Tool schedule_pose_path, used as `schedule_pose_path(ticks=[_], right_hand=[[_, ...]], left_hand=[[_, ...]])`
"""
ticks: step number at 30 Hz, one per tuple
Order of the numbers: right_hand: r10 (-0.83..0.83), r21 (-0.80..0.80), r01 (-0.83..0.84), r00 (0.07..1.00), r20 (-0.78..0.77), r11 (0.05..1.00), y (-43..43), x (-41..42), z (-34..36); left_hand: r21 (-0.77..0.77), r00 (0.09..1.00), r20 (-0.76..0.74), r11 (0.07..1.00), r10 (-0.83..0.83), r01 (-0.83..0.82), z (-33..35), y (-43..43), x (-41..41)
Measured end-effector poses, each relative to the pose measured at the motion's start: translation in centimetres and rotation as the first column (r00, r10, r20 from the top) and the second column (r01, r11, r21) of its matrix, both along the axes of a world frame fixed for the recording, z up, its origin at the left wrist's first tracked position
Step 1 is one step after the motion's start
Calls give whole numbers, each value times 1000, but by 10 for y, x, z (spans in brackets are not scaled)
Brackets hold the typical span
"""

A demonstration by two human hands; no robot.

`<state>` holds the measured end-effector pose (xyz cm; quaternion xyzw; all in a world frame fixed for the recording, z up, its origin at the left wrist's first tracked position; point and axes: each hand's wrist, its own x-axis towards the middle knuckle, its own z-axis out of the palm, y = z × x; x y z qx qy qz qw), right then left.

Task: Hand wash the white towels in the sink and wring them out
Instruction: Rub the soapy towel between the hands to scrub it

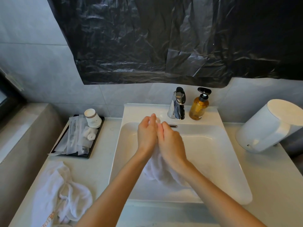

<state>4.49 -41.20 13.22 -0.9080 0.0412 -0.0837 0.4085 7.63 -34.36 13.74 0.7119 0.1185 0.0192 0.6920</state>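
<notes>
Sink (213,154) holds towel (155,172), pressed between left hand (146,134), right hand (171,144); fingers (151,119) straight.

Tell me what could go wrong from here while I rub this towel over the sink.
1. The towel is only pressed between the left hand and right hand, its bulk hanging loose; it could slip down into the sink.
2. The fingers work close to the faucet and soap bottle; a wide stroke might knock the bottle.
3. Splashes may reach the paper packets on the tray left of the sink.
</notes>
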Motion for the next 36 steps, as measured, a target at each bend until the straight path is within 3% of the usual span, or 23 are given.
schedule_pose_path(ticks=[4, 9, 14, 18, 23, 27, 32, 36], right_hand=[[-189, 82, 197, 977, -94, 977, -14, 25, 3], [-29, -17, 28, 998, -50, 999, 4, -4, 4], [-182, 140, 198, 976, -119, 970, -13, 26, 3], [9, 9, -8, 997, -70, 1000, 2, -3, 2], [-160, 126, 175, 979, -122, 976, -16, 31, 4], [32, -56, -35, 998, -58, 998, 3, -2, 4], [-134, 59, 142, 984, -118, 988, -16, 33, 7], [15, -11, -16, 999, -43, 1000, 2, 0, 5]], left_hand=[[54, 994, -26, 992, -109, 110, -6, -12, -16], [60, 1000, 2, 998, -8, 8, -1, 2, 7], [112, 992, 2, 986, -126, 125, -6, -14, -12], [67, 1000, -12, 998, 0, 1, -4, 0, 10], [21, 998, -15, 998, -61, 62, -6, -16, -11], [10, 998, -28, 999, 49, -49, -6, -2, 11], [-24, 1000, 20, 1000, -4, 5, -8, -19, -8], [-61, 996, -31, 994, 85, -87, -4, -6, 10]])
